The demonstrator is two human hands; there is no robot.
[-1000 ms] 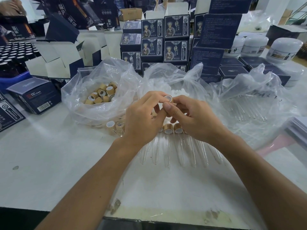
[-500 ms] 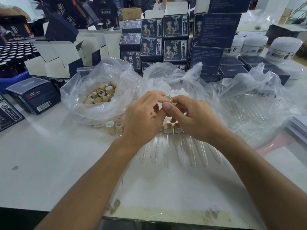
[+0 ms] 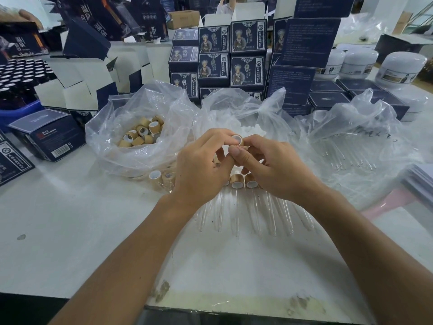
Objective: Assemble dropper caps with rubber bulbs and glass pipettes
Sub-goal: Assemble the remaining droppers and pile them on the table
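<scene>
My left hand (image 3: 199,170) and my right hand (image 3: 269,170) meet above the table, both pinching one tan dropper cap (image 3: 237,139) with a white inside. Whether a bulb sits in it is hidden by my fingers. Below my hands lies a row of assembled droppers (image 3: 236,181), tan caps on glass pipettes (image 3: 236,212) pointing toward me. A clear bag at the left holds several loose tan caps (image 3: 141,134). White rubber bulbs (image 3: 248,130) fill the middle bag. Loose glass pipettes (image 3: 346,156) lie in the right bag.
Two loose caps (image 3: 161,178) lie by the left bag. Stacks of dark blue boxes (image 3: 232,52) stand behind the bags, with open cartons (image 3: 77,90) at the left and white jars (image 3: 403,69) at the back right. A stack of papers (image 3: 419,181) lies at the right edge.
</scene>
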